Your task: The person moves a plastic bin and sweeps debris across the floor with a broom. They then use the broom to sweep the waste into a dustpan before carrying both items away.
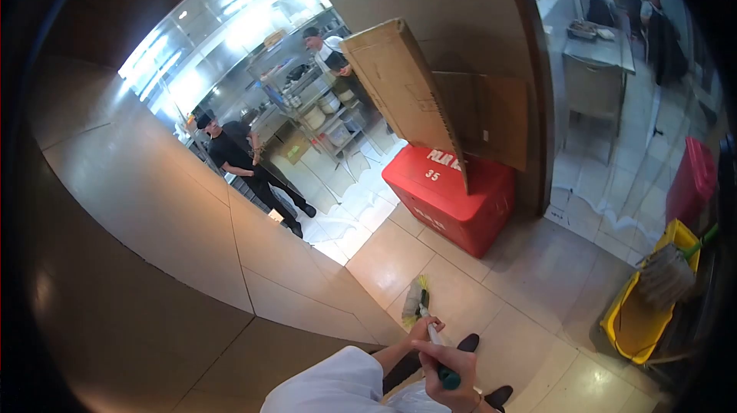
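A broom with a grey and yellow-green head point(415, 303) rests on the tiled floor, its pale handle running back toward me. Closed round that handle, nearer the broom head, is my left hand point(424, 330). My right hand point(448, 373) grips the handle close to its dark green end. Below the hands, my dark shoes show on the floor.
A red box point(453, 196) with cardboard point(403, 87) on top stands ahead. A yellow mop bucket point(636, 319) holds a grey mop point(666, 275) at right. Through the left doorway are two people point(234, 150) point(328, 52); others show behind glass at upper right.
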### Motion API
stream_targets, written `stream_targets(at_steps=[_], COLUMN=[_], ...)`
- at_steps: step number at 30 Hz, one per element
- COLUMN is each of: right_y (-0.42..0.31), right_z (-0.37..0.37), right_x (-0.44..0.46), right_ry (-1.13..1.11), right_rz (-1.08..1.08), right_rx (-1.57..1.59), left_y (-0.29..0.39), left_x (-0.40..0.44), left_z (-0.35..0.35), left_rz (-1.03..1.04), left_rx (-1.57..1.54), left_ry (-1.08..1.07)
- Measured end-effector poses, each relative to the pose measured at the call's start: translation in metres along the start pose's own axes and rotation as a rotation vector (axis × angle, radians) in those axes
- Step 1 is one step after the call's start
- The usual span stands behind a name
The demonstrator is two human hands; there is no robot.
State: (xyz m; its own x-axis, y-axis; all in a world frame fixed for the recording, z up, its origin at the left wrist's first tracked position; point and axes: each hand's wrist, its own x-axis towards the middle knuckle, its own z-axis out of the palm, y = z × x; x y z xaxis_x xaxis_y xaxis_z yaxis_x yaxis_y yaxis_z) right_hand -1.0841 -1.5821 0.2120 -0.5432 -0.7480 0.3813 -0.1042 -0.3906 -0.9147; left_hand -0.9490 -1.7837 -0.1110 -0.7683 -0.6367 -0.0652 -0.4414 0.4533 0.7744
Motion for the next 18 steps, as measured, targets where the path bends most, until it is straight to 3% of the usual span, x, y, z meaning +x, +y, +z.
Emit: stream_targets(at_steps=[4,5,6,7,9,10,11,13,15,17,18], right_y=[0.014,0.020,0.020,0.031,0.067,0.079,0.076,0.065,0.081,0.077,0.042], right_z=[0.032,0.040,0.048,0.057,0.072,0.081,0.082,0.072,0.040,0.012,0.005], right_x=[0.043,0.056,0.065,0.077,0.098,0.104,0.113,0.128,0.124,0.107,0.111], right_ry=[-0.220,-0.299,-0.368,-0.374,-0.398,-0.379,-0.383,-0.191,-0.088,-0.064,-0.071], right_rz=[-0.128,-0.168,-0.037,-0.052,-0.216,-0.148,-0.151,0.067,0.023,0.084,0.139], right_rx=[0.098,0.165,0.204,0.194,-0.114,-0.048,-0.054,0.176,-0.110,-0.174,-0.231], left_y=[-0.013,-0.038,-0.063,-0.060,-0.043,-0.067,-0.076,-0.088,-0.092,-0.006,0.023], left_x=[0.010,0.019,0.026,0.036,0.041,0.057,0.066,0.084,0.109,0.115,0.116], left_z=[-0.027,-0.032,-0.034,-0.047,-0.068,-0.055,-0.047,-0.037,-0.012,-0.013,-0.005], left_rz=[0.196,0.096,-0.022,-0.006,-0.114,-0.295,-0.290,0.201,0.311,0.042,0.199], left_rx=[-0.349,-0.264,-0.180,-0.183,-0.260,-0.445,-0.451,-0.528,-0.049,-0.156,-0.220], left_ry=[0.202,0.075,-0.047,-0.038,-0.155,-0.177,-0.175,-0.172,-0.216,-0.377,-0.365])
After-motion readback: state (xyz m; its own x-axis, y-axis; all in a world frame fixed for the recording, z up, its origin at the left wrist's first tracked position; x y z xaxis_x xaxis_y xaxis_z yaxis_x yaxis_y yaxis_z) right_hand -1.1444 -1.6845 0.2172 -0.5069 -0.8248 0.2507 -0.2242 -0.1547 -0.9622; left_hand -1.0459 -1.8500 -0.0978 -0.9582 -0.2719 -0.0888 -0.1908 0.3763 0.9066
